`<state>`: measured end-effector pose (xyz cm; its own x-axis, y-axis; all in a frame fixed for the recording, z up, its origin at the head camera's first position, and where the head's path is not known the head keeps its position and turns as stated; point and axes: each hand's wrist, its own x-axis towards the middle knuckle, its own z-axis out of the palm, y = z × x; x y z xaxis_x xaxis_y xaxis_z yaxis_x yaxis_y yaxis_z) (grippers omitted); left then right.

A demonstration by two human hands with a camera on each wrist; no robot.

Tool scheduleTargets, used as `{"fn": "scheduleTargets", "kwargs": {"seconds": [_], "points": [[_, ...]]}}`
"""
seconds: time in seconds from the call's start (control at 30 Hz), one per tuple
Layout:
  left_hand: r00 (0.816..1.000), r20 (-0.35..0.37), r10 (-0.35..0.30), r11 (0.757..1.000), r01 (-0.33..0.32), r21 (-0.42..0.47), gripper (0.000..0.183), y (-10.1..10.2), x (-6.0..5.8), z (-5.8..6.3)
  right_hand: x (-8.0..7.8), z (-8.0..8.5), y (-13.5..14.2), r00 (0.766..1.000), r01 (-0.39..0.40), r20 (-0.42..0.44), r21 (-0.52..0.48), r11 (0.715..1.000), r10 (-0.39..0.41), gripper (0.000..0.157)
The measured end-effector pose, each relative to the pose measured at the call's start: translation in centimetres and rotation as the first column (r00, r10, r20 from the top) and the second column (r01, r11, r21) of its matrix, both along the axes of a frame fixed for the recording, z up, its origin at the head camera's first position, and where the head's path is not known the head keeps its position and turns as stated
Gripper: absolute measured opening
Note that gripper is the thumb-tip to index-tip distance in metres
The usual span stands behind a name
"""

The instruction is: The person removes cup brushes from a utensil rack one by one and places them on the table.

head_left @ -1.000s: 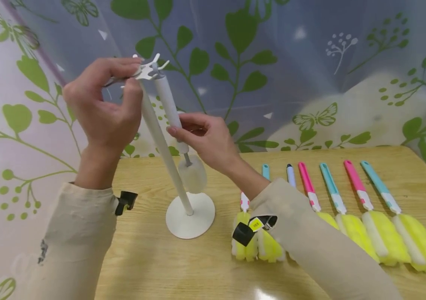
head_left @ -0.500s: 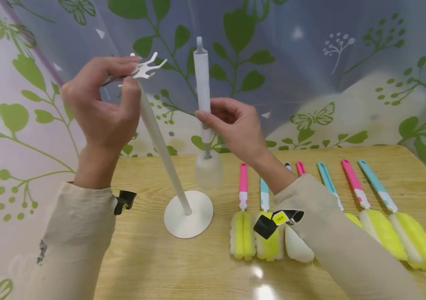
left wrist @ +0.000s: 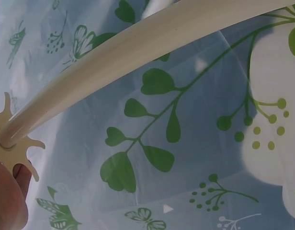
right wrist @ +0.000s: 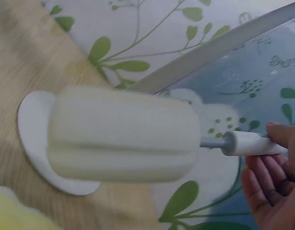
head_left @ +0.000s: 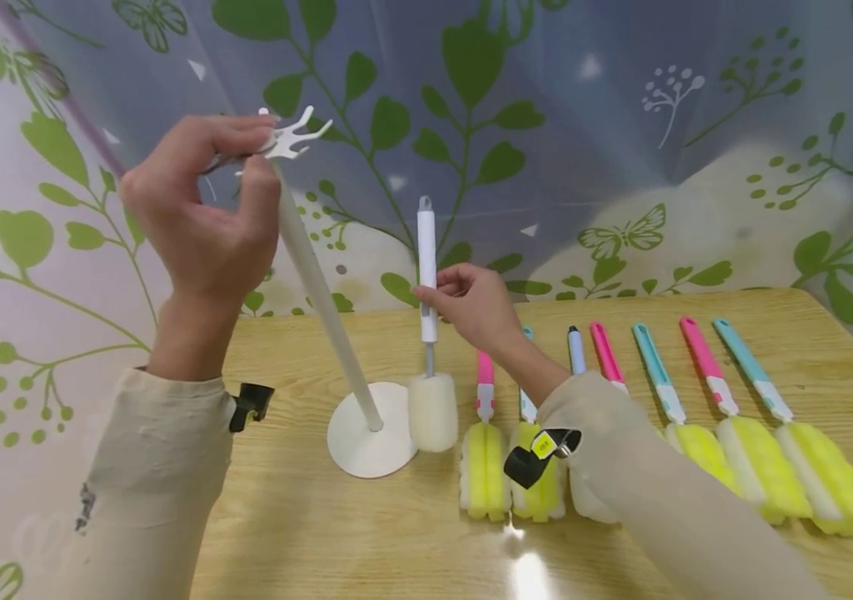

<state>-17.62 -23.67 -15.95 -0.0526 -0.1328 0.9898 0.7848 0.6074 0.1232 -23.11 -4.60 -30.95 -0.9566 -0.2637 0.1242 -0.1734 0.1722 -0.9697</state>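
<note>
My left hand (head_left: 205, 200) pinches the hooked top plate of a white stand (head_left: 325, 300) between thumb and fingers. The stand's pole leans a little down to a round base (head_left: 355, 450) on the table. In the left wrist view the hooked plate (left wrist: 30, 146) shows beside the thumb. My right hand (head_left: 475, 308) pinches the white handle of a sponge brush (head_left: 432, 412), held upright with its cream sponge head down, just right of the stand's base. The right wrist view shows the sponge head (right wrist: 123, 136) close up, with thumb and fingers on the handle.
Several more sponge brushes lie in a row at the right on the wooden table (head_left: 284, 517), among them a pink-handled brush (head_left: 485, 471) and a blue-handled brush (head_left: 831, 475). A leaf-patterned curtain (head_left: 584, 167) hangs behind the table.
My right hand has moved the white brush away from the stand's hooks, to the right and then down towards the table. The left hand stays on the stand's top.
</note>
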Motion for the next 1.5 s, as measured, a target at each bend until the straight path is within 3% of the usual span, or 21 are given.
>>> {"fn": "scheduleTargets", "kwargs": {"seconds": [0.13,0.23,0.37,0.53,0.8,0.97,1.1,1.37,1.5], "points": [[1.000,-0.004,-0.002,1.000,0.002,-0.008,0.029,0.1,0.0,0.2,-0.2,-1.6,-0.5,0.986,-0.107,0.138,0.103,0.989,0.092,0.031],[1.000,-0.005,-0.007,1.000,0.007,-0.008,0.029,0.2,0.1,0.2,-0.3,-2.6,-0.6,0.970,-0.175,0.201,0.203,0.963,0.134,0.030],[1.000,-0.010,-0.010,1.000,0.009,-0.009,0.028,0.3,0.1,0.2,-0.6,-3.9,-0.5,0.959,-0.215,0.247,0.309,0.926,0.141,0.029],[1.000,-0.020,-0.008,1.000,0.008,-0.009,0.028,0.5,0.1,0.3,-1.4,-5.4,-0.5,0.951,-0.230,0.279,0.365,0.902,0.130,0.033],[1.000,-0.018,-0.010,1.000,0.010,-0.012,0.028,0.6,0.2,0.2,-1.7,-7.4,-0.1,0.935,-0.296,0.321,0.464,0.835,0.153,0.028],[1.000,-0.021,-0.010,1.000,0.010,-0.014,0.028,0.5,0.1,0.2,-1.6,-8.1,-0.1,0.924,-0.297,0.361,0.465,0.834,0.128,0.025],[1.000,-0.011,-0.008,1.000,0.008,-0.015,0.028,0.4,0.2,0.1,-1.4,-8.3,-0.3,0.928,-0.302,0.344,0.476,0.826,0.141,0.026],[0.998,0.025,-0.064,0.998,0.064,0.020,0.030,0.6,0.5,-0.1,-1.3,-8.6,-0.7,0.939,-0.299,0.311,0.516,0.803,0.149,0.026],[0.999,0.018,-0.045,0.999,0.045,0.010,0.030,0.6,0.6,-0.2,-1.4,-8.7,-0.6,0.934,-0.308,0.320,0.494,0.813,0.160,0.027]]}}
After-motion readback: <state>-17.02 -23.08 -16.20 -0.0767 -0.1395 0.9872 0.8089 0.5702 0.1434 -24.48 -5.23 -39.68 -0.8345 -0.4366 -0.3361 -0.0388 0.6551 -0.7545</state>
